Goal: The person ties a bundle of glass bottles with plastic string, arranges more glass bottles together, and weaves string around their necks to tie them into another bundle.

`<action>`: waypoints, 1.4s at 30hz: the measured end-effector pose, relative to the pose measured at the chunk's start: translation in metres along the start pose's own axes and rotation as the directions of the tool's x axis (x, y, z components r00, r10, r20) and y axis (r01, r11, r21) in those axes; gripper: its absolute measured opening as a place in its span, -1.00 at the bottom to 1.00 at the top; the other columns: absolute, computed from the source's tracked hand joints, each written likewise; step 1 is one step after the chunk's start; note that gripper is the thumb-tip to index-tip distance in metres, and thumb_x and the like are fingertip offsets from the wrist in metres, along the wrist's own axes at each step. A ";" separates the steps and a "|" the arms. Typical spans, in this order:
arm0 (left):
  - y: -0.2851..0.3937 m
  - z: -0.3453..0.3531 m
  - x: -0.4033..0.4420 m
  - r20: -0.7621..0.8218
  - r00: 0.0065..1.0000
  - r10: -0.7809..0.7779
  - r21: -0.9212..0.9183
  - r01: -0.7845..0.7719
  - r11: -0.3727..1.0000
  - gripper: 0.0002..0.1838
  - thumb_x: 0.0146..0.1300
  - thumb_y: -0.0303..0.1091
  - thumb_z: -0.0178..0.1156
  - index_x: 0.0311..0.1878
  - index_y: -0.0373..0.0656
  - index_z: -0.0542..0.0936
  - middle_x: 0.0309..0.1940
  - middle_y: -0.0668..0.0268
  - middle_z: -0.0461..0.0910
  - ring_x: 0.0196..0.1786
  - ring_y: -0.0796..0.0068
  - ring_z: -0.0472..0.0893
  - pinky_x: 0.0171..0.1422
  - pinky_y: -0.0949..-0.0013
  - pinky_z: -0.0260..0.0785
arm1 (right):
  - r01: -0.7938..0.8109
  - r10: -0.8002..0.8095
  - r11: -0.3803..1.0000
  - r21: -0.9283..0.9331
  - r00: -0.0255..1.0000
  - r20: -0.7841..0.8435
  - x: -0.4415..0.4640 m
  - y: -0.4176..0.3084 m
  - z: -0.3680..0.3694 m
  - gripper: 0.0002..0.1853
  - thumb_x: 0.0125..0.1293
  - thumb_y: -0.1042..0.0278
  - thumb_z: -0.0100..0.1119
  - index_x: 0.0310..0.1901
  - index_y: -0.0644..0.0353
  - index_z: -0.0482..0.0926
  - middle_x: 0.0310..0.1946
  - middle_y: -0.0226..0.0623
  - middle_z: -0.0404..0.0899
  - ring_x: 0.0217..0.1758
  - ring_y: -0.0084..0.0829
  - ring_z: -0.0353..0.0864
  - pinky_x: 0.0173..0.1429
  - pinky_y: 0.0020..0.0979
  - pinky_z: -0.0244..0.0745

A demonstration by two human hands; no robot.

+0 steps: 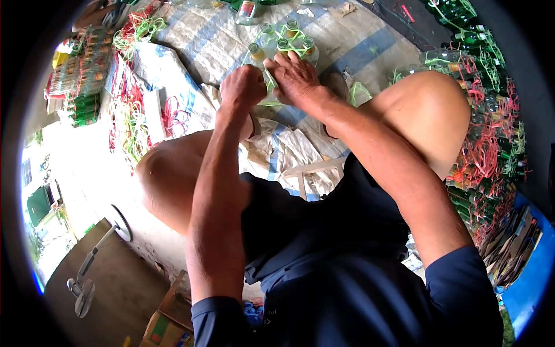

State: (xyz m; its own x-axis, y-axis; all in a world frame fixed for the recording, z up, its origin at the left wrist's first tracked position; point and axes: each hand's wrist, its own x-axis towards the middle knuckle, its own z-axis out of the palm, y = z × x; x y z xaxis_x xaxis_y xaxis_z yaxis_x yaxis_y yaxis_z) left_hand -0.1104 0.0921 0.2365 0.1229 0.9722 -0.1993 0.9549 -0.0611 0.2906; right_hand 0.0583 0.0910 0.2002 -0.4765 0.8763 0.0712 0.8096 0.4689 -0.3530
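Observation:
Several clear glass bottles (268,40) stand upright in a tight bundle in front of me, with green plastic strap (298,38) running around their necks. My left hand (245,87) is closed in a fist at the bundle's near left side; what it grips is hidden by the fingers. My right hand (293,78) lies over the near edge of the bundle, its fingers stretched forward and apart, touching the bottles. The part of the bundle under this palm is hidden.
Blue-and-white sheeting (202,34) covers the ground. Red and green straps (128,87) lie at the left, near stacked bottles (81,69). More strapped bottles (471,37) line the right side. A loose labelled bottle (247,11) is at the top. Flattened cardboard (514,246) stands at lower right.

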 end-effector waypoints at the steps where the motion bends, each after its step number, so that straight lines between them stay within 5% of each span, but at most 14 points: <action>1: -0.003 0.000 0.004 0.009 0.999 0.034 0.041 -0.034 0.999 -0.80 0.06 -0.25 0.31 -0.30 -0.11 0.78 -0.36 0.05 0.74 -0.25 -0.06 0.74 -0.11 0.01 0.58 | 0.010 -0.010 1.000 -0.006 0.999 -0.031 -0.002 0.000 0.002 -0.27 0.06 0.28 0.45 0.32 0.02 0.42 0.22 -0.22 0.46 0.31 -0.06 0.42 0.25 -0.02 0.53; 16: -0.038 0.011 0.028 0.131 0.991 -0.014 -0.110 0.029 0.994 -0.79 0.11 -0.23 0.35 -0.25 -0.11 0.82 -0.42 0.12 0.75 -0.32 0.17 0.77 -0.16 0.15 0.57 | -0.017 0.017 1.000 0.025 1.000 -0.013 -0.003 -0.005 -0.003 -0.34 0.03 0.33 0.44 0.24 0.08 0.50 0.16 -0.26 0.52 0.24 -0.07 0.49 0.20 -0.06 0.59; 24: -0.036 0.017 -0.001 -0.077 0.987 -0.144 -0.116 0.135 0.984 -0.73 0.13 -0.09 0.42 -0.19 -0.02 0.84 -0.36 0.12 0.77 -0.28 0.07 0.77 -0.11 0.11 0.59 | -0.031 0.031 0.999 0.040 0.999 -0.005 -0.003 -0.003 -0.003 -0.24 0.06 0.30 0.42 0.38 0.06 0.46 0.23 -0.25 0.52 0.30 -0.07 0.45 0.29 -0.07 0.54; 33: -0.031 0.041 -0.020 -0.189 0.892 -0.410 -0.434 0.299 0.850 -0.75 0.08 -0.14 0.45 -0.25 -0.07 0.84 -0.33 0.11 0.78 -0.22 0.02 0.76 -0.06 0.09 0.58 | 0.043 -0.035 0.997 0.061 0.991 -0.133 -0.005 0.002 0.008 -0.31 0.10 0.33 0.40 0.33 0.19 0.48 0.17 -0.21 0.53 0.25 -0.11 0.45 0.25 -0.07 0.49; 38: -0.034 0.063 -0.022 -0.414 0.799 -0.435 -0.361 0.295 0.885 -0.76 0.17 -0.18 0.43 -0.24 -0.15 0.83 -0.47 0.15 0.76 -0.40 0.22 0.75 -0.21 0.21 0.57 | 0.072 -0.059 0.995 0.072 0.983 -0.175 -0.011 0.005 0.001 -0.50 0.09 0.29 0.45 0.08 0.20 0.56 0.08 -0.14 0.51 0.13 -0.09 0.55 0.13 -0.11 0.56; 42: -0.037 0.057 -0.022 -0.089 0.818 -0.568 -0.535 0.442 0.720 -0.70 0.13 -0.11 0.42 -0.29 -0.18 0.79 -0.37 -0.01 0.74 -0.22 -0.05 0.75 -0.02 0.08 0.55 | 0.053 -0.039 0.990 0.130 0.993 -0.113 -0.025 0.007 0.000 -0.65 0.12 0.24 0.45 -0.11 0.17 0.57 -0.07 -0.08 0.63 -0.05 -0.03 0.69 -0.04 -0.04 0.62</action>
State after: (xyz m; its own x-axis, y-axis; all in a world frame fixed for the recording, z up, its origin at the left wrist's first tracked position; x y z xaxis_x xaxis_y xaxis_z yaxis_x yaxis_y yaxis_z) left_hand -0.1329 0.0601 0.1772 -0.4661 0.8502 -0.2446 0.5975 0.5065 0.6216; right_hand 0.0759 0.0728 0.1957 -0.4658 0.8644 0.1893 0.7315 0.4965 -0.4674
